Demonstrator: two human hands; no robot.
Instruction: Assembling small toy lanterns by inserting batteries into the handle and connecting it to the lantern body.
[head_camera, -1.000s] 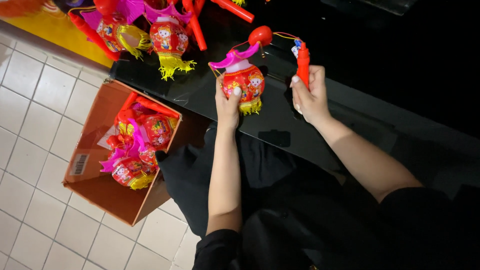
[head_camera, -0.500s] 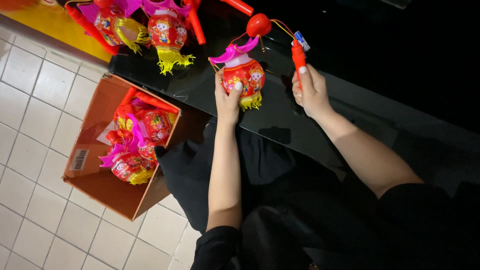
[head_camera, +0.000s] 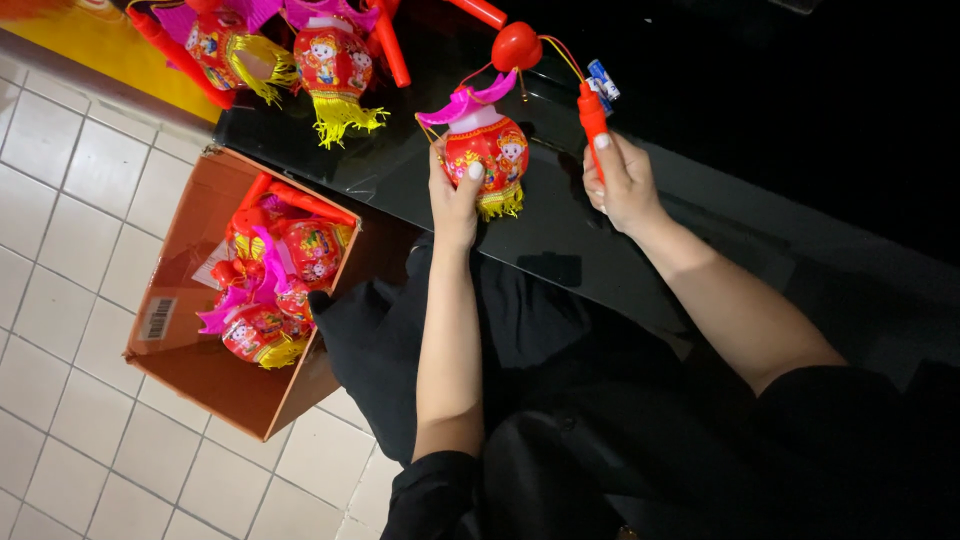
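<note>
Below and left of your left hand: cardboard box (head_camera: 190, 370) on the tiled floor (head_camera: 70, 200), open at the top, with more toy lanterns (head_camera: 270, 300) heaped inside.
Up and left of your left hand: finished lanterns (head_camera: 325, 65) with yellow fringes, lying on the black table (head_camera: 600, 240).
Your left hand (head_camera: 452, 195): fingers curled around the red lantern (head_camera: 487, 150), thumb on its front, holding it upright on the table.
Above that lantern: pink roof piece (head_camera: 470, 100) and a red ball (head_camera: 516, 45), joined by thin wires.
Your right hand (head_camera: 622, 180): closed around the red handle stick (head_camera: 593, 120), just right of the lantern.
Tip of the stick: small blue part (head_camera: 603, 78), possibly a battery, too small to tell.
</note>
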